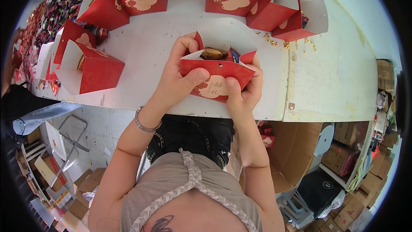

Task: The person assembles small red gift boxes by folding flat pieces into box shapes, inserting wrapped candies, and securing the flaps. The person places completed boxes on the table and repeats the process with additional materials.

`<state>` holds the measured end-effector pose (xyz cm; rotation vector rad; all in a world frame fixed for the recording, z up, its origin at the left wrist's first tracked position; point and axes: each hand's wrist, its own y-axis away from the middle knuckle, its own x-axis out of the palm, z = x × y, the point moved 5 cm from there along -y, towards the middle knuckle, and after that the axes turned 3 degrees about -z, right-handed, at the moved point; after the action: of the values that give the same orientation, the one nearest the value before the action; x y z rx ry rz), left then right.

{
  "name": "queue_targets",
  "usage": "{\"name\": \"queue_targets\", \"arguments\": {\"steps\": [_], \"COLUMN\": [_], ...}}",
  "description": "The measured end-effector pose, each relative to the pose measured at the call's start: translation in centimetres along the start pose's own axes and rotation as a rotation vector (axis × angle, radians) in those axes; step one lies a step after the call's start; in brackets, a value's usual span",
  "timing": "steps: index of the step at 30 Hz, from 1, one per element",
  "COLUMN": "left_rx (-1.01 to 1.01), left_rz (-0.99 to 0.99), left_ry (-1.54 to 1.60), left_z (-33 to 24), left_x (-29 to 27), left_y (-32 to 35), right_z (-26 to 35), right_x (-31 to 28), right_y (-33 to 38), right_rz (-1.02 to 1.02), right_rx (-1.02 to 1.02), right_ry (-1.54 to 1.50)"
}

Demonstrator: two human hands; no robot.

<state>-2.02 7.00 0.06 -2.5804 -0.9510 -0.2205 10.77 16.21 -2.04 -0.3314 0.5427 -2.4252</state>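
Observation:
Between both hands, just above the table's front edge, I hold a red gift box (246, 74) with a white inside and a pale flower-shaped patch on its front. Its top stands open, and wrapped sweets (213, 53) show inside, one gold and dark, another blue and red. My left hand (182, 66) grips the box's left side, thumb on the front and fingers curled behind the side panel. Around the right side closes my right hand (245, 89), its thumb also pressed on the front. The fingertips behind the panels are partly hidden.
Several open red boxes (234, 0) line the table's back, and more (101, 71) stand at the left. Wrapped sweets (60, 4) are heaped at the far left. Small gold fasteners (274, 42) lie scattered right of centre. A large cardboard box (296, 154) sits below the white table (330, 90).

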Motion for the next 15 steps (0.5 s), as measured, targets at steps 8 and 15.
{"name": "queue_targets", "arguments": {"steps": [8,15], "left_rx": [-0.160,-0.338], "left_rz": [-0.064,0.014], "left_ry": [0.170,0.299], "left_z": [0.5,0.9], "left_x": [-2.1,-2.2], "left_y": [0.2,0.9], "right_z": [0.3,-1.4], "right_x": [0.3,-0.1], "right_y": [-0.4,0.1], "right_rz": [0.040,-0.154], "right_rx": [0.412,0.566], "right_ry": [-0.536,-0.606]}}
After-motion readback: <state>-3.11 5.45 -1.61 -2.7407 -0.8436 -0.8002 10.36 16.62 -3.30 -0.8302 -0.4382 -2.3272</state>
